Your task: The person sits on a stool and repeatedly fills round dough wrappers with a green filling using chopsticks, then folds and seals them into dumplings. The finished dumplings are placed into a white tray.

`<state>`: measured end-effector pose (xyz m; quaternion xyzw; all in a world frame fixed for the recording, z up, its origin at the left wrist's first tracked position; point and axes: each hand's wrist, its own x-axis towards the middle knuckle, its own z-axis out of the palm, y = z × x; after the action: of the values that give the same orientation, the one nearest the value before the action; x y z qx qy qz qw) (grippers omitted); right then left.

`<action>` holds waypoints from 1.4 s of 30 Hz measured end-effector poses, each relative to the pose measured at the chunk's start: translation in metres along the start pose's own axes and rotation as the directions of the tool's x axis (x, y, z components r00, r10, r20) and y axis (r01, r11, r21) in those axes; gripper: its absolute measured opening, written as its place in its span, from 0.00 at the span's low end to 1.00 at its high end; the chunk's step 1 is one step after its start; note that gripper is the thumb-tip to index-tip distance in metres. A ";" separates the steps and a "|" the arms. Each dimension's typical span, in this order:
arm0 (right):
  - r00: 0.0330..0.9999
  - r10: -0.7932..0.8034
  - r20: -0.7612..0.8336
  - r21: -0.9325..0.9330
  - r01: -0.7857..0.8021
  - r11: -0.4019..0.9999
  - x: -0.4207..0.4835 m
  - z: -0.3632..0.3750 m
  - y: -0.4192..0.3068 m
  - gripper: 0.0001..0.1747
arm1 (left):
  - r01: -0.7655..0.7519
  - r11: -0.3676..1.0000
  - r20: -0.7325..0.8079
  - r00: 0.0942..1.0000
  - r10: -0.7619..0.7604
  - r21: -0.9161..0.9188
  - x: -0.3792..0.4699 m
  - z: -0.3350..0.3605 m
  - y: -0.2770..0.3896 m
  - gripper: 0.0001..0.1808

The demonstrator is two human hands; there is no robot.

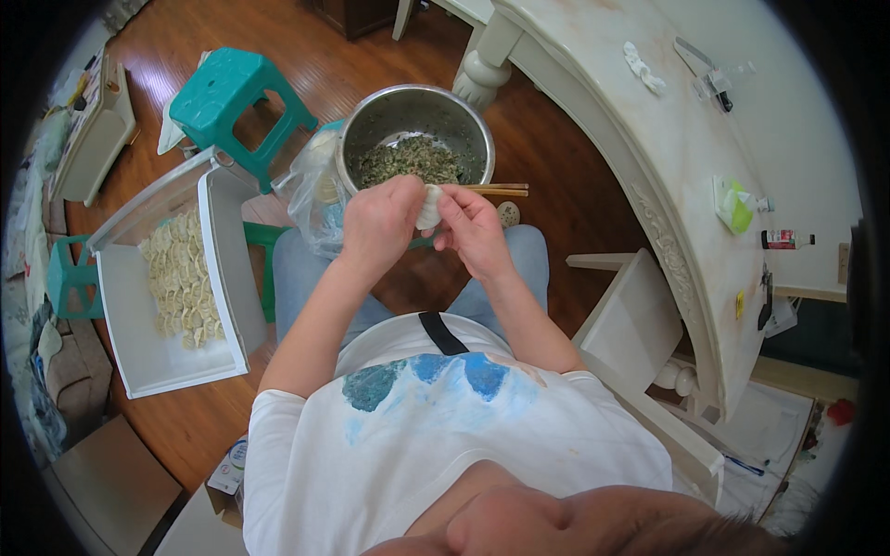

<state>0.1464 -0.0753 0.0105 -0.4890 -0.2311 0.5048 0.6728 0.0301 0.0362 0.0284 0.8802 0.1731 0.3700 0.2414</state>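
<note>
Between both hands is a pale dough dumpling [429,208], held up in front of the near rim of a steel bowl [485,142]. My left hand [382,221] grips its left edge with bent fingers. My right hand [473,228] pinches the other edge between thumb and fingers. Chopped green filling [410,160] covers much of the bowl's bottom. A pair of wooden chopsticks [511,189] sticks out to the right, their other ends hidden by my right hand. Left of the bowl, a clear plastic bag [309,201] holds round pale pieces that look like dumpling wrappers.
A white drawer-like bin [132,361] with rows of dumplings [182,278] stands at my left. Beyond it is a teal plastic stool [226,87]. On my right are a white carved table [584,42], bearing a knife [695,62] and a bottle [786,239], and a white chair [629,320].
</note>
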 end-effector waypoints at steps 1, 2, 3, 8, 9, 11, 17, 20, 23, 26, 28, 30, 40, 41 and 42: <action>1.000 -0.007 -0.002 0.000 0.007 1.000 0.001 -0.001 0.000 0.17 | 0.030 0.998 -0.017 0.999 -0.031 -0.052 0.001 0.001 0.001 0.04; 1.000 -0.013 -0.010 0.005 0.013 1.000 0.001 -0.001 -0.001 0.17 | 0.084 0.993 -0.042 0.995 -0.088 -0.089 0.001 0.002 0.003 0.05; 1.000 -0.021 -0.009 0.010 0.021 1.000 0.001 -0.002 -0.001 0.17 | 0.135 0.982 -0.067 0.987 -0.145 -0.134 0.001 0.003 0.005 0.05; 0.998 -0.051 -0.020 0.061 0.052 0.997 0.000 -0.002 -0.004 0.17 | 0.303 0.937 0.098 0.952 -0.290 -0.170 -0.004 -0.004 0.010 0.08; 0.999 -0.049 -0.012 0.064 0.050 0.997 0.000 -0.002 -0.004 0.17 | 0.293 0.947 0.131 0.952 -0.276 -0.135 -0.005 -0.005 0.011 0.07; 0.999 -0.046 0.004 0.067 0.046 0.997 0.000 -0.002 -0.004 0.17 | 0.254 0.962 0.142 0.960 -0.240 -0.096 -0.005 -0.004 0.012 0.06; 0.998 -0.057 0.028 0.176 0.051 0.983 -0.002 -0.001 -0.002 0.16 | 0.070 0.998 0.024 0.997 -0.069 -0.010 -0.001 0.003 0.009 0.06; 0.999 -0.046 0.030 0.170 0.040 0.985 -0.001 0.000 -0.001 0.16 | -0.002 1.000 0.015 1.000 0.001 0.031 0.001 0.002 0.007 0.08; 0.997 -0.075 0.000 0.147 0.074 0.986 -0.001 0.000 -0.001 0.16 | 0.039 0.999 0.042 0.998 -0.040 0.034 0.003 -0.002 0.007 0.06; 0.995 -0.102 -0.010 0.148 0.102 0.984 -0.001 -0.002 -0.003 0.17 | 0.149 0.988 0.009 0.989 -0.149 -0.039 0.003 -0.004 0.011 0.04; 0.994 -0.109 -0.005 0.176 0.108 0.978 0.000 -0.003 -0.003 0.17 | 0.240 0.962 -0.024 0.969 -0.245 -0.129 0.002 -0.006 0.013 0.05; 0.993 -0.118 -0.002 0.211 0.115 0.971 0.000 -0.004 -0.003 0.18 | 0.280 0.952 0.080 0.959 -0.272 -0.123 -0.002 -0.010 0.015 0.06; 0.994 -0.100 0.040 0.359 0.079 0.930 0.003 -0.008 0.005 0.18 | 0.072 0.993 0.038 0.997 -0.068 -0.090 -0.002 0.004 0.012 0.06; 0.994 -0.100 0.041 0.375 0.078 0.924 0.004 -0.009 0.005 0.18 | 0.049 0.996 0.047 0.998 -0.045 -0.074 0.001 0.005 0.010 0.06; 0.995 -0.095 0.040 0.379 0.073 0.923 0.004 -0.009 0.006 0.17 | 0.026 0.998 0.056 0.998 -0.023 -0.059 0.003 0.005 0.008 0.07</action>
<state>0.1530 -0.0753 0.0009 -0.3255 -0.1701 0.5243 0.7683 0.0367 0.0293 0.0313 0.8804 0.1660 0.3475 0.2767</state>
